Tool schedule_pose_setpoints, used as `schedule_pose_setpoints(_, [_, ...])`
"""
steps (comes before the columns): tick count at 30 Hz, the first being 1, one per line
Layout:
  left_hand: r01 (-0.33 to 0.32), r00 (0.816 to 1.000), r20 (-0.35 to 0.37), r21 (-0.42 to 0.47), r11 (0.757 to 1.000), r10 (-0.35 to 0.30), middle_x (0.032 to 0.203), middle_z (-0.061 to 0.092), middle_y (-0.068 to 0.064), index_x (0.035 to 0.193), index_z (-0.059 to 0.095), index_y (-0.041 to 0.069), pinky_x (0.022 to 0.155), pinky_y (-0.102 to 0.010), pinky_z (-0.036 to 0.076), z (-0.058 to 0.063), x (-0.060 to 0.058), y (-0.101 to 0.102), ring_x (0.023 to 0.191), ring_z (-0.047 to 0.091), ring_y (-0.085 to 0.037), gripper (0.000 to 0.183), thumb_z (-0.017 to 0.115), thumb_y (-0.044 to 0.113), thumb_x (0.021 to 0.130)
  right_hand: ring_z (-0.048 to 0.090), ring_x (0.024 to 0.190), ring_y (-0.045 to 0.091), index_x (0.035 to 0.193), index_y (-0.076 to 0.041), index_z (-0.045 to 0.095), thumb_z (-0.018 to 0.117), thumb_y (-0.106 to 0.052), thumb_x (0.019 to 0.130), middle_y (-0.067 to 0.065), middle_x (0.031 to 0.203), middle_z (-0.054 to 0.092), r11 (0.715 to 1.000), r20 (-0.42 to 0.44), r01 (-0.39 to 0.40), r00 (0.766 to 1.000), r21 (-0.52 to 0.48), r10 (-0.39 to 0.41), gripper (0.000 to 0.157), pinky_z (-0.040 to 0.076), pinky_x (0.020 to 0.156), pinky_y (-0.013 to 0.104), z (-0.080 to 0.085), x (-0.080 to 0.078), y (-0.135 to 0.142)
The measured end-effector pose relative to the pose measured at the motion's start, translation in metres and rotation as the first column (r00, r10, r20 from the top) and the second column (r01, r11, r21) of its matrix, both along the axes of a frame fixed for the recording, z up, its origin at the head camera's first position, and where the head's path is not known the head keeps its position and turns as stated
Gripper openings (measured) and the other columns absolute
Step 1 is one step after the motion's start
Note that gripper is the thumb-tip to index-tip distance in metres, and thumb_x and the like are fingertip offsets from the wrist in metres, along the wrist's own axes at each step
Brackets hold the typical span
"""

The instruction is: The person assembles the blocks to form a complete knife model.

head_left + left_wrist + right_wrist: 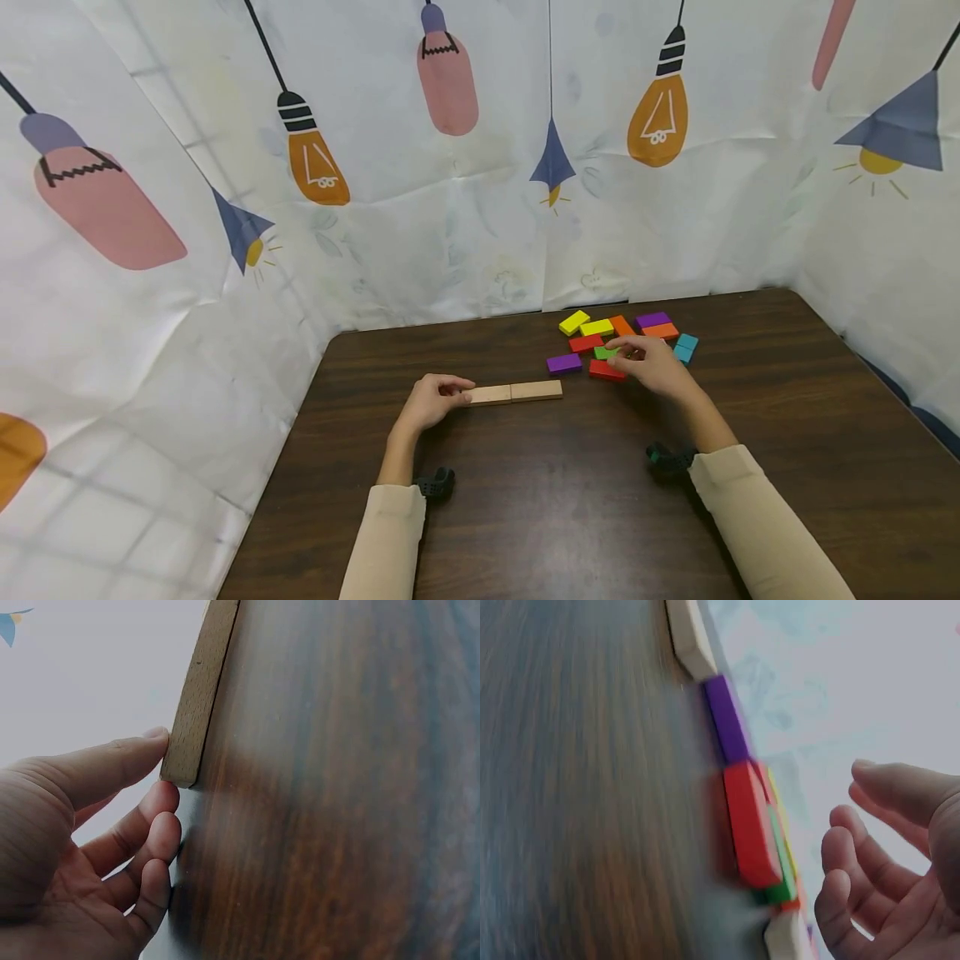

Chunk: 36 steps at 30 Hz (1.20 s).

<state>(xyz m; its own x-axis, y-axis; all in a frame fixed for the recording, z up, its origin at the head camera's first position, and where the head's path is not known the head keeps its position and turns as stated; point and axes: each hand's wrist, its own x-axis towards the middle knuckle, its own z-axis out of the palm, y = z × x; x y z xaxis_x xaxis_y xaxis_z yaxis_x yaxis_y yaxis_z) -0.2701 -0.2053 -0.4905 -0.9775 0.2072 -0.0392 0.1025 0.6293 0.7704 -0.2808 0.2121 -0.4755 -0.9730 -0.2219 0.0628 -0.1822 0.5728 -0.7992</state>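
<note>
Right hand [654,363], empty with thumb and fingers apart, hovers near a green block [603,353] on the bench [525,492], where crowding risks bumping a red block [606,372], while the left hand [431,403] pinches wooden blocks [536,391] a tug could skew.

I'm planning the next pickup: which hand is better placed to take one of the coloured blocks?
Probably the right hand: it looks empty and hovers right by the coloured blocks. The left hand is farther away and seems occupied, pinching the end of a plain wooden block.
</note>
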Motion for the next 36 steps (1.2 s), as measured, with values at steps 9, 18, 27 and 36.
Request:
schedule_pose_setpoints(9, [-0.005,1.000,0.009,0.010,1.000,0.005,0.087,0.067,-0.001,0.110,0.081,0.024,0.068,-0.033,0.047,0.000,0.000,0.002,0.075,0.057,-0.018,0.018,0.078,0.025,0.092,0.065,0.076,0.023,0.130,-0.005,0.068,0.070,-0.026,0.100,0.012,0.096,0.070,0.999,0.021,0.021,1.000,0.038,-0.022,0.037,0.051,0.067,0.033,-0.012,-0.001,0.020])
schedule_pose_setpoints(18, [-0.003,1.000,0.019,0.014,1.000,0.003,0.088,0.069,-0.001,0.111,0.081,0.025,0.068,-0.032,0.048,0.001,-0.002,0.001,0.075,0.059,-0.018,0.019,0.078,0.024,0.092,0.065,0.066,0.020,0.128,-0.005,0.068,0.072,-0.024,0.098,0.010,0.088,0.068,0.995,0.101,0.039,0.994,0.093,-0.048,0.037,0.050,0.066,0.034,-0.015,-0.003,0.021])
schedule_pose_setpoints(27, [-0.002,1.000,0.029,0.020,1.000,0.001,0.089,0.068,-0.001,0.111,0.081,0.026,0.069,-0.033,0.049,-0.002,-0.002,-0.002,0.076,0.059,-0.019,0.019,0.077,0.026,0.093,0.063,0.063,0.019,0.129,-0.003,0.066,0.074,-0.022,0.096,0.007,0.081,0.070,0.994,0.130,0.027,0.991,0.105,-0.041,0.040,0.049,0.065,0.034,-0.022,-0.004,0.018])
schedule_pose_setpoints(36, [-0.005,0.999,0.032,0.034,0.999,0.004,0.088,0.068,-0.002,0.111,0.081,0.024,0.068,-0.033,0.048,-0.003,-0.001,-0.003,0.074,0.057,-0.019,0.019,0.077,0.024,0.093,0.062,0.060,0.018,0.127,-0.002,0.066,0.075,-0.017,0.094,0.005,0.078,0.068,0.994,0.131,0.004,0.991,0.114,-0.019,0.037,0.049,0.064,0.034,-0.023,-0.007,0.014])
